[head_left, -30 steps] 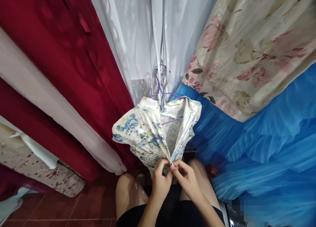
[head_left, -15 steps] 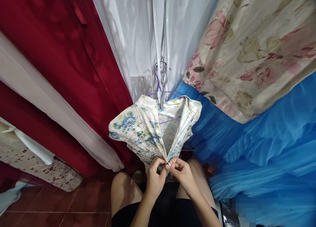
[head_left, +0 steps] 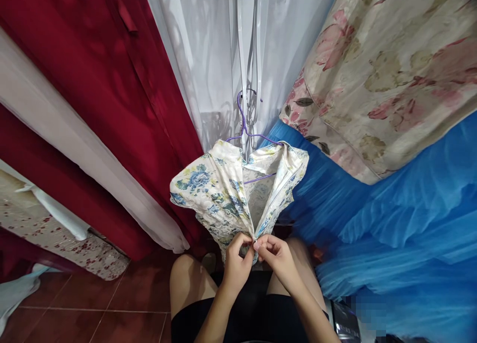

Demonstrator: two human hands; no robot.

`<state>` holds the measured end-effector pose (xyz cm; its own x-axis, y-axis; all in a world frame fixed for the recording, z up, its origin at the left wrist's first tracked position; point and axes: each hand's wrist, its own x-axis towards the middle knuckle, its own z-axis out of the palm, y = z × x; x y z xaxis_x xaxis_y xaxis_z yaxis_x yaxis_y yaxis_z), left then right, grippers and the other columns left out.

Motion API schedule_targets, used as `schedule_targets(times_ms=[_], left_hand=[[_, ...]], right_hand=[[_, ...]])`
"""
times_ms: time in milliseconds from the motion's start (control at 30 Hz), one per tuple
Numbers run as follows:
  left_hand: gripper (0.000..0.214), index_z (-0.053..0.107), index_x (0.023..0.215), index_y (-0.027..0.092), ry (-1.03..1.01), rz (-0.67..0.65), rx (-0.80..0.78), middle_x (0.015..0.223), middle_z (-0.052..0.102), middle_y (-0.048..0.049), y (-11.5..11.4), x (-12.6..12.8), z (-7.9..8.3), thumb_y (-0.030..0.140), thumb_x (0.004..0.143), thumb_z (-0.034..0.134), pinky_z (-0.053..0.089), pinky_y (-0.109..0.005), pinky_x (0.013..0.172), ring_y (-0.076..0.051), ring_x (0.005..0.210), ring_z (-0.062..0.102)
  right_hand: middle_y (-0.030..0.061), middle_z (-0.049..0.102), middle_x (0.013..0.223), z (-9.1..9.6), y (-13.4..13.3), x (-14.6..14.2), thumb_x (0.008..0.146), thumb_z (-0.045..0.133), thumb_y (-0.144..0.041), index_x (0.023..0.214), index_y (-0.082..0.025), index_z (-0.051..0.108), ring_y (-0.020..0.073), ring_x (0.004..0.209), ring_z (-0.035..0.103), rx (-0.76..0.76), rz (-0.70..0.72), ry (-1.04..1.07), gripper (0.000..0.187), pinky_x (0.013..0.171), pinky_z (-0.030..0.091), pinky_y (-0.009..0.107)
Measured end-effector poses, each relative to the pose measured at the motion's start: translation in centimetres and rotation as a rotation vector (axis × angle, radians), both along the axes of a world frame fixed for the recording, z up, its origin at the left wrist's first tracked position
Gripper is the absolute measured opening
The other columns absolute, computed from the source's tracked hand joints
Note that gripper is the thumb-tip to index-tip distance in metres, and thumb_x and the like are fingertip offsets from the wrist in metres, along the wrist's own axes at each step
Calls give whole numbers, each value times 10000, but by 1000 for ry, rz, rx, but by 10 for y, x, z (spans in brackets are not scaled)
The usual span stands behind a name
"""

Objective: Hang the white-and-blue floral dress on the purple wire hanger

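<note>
A white sleeveless garment with blue flowers hangs on a purple wire hanger. Its front gapes in a long V, and a zipper seems to run along the right edge. At the foot of the V, my left hand pinches the fabric between thumb and fingers. My right hand is closed beside it, thumb and forefinger pinching at the zipper; the small piece between the fingertips is mostly hidden. Both hands nearly touch. The garment's lower part is largely hidden behind them.
White straps hang down around the hanger's hook. Red cloth drapes at left, white cloth behind. At right hang a beige floral fabric and blue pleated cloth. Red floor tiles show at lower left.
The view has shifted slightly, so the garment and hanger appear a little further right. Both hands keep pinching at the foot of the V, with only small finger changes.
</note>
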<state>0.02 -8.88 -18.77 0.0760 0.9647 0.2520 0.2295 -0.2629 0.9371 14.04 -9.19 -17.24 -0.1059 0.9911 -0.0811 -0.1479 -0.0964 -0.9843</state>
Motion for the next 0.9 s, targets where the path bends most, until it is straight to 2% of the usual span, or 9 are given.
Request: schedule_targets(times_ms=[233, 400, 567, 733, 900], left_hand=[[146, 546, 809, 184, -12, 5, 2, 792, 581, -12, -1, 0, 1, 227, 949, 545, 444, -268, 743, -161, 782, 573], [158, 541, 808, 190, 54, -24, 33, 797, 575, -12, 1, -1, 4, 231, 959, 524, 433, -272, 751, -164, 784, 564], [151, 502, 799, 205, 153, 47, 87, 810, 554, -18, -3, 1, 2, 198, 950, 499, 421, -277, 729, -175, 783, 553], [153, 495, 814, 212, 204, 78, 82, 816, 548, -25, -6, 0, -2, 213, 966, 476, 423, -296, 741, -189, 795, 558], [166, 458, 805, 216, 212, 110, 82, 815, 523, -17, -6, -9, -3, 222, 971, 462, 418, -285, 734, -186, 792, 555]], right_hand=[[-20, 561, 532, 14, 0, 1, 821, 744, -403, 685, -158, 649, 101, 494, 445, -22, -23, 42, 296, 521, 324, 245], [-30, 531, 503, 22, 6, 6, 782, 764, -377, 681, -158, 672, 97, 487, 394, -34, -57, 126, 257, 515, 294, 242], [-43, 487, 474, 33, 8, 4, 774, 764, -372, 655, -167, 660, 92, 473, 345, -73, -85, 205, 259, 508, 268, 247], [-50, 475, 489, 47, 15, 3, 792, 759, -378, 710, -164, 688, 85, 467, 342, -2, -68, 175, 240, 500, 253, 251], [-60, 445, 459, 69, 36, 0, 797, 755, -364, 711, -165, 692, 85, 461, 315, 83, -49, 145, 226, 500, 243, 262]])
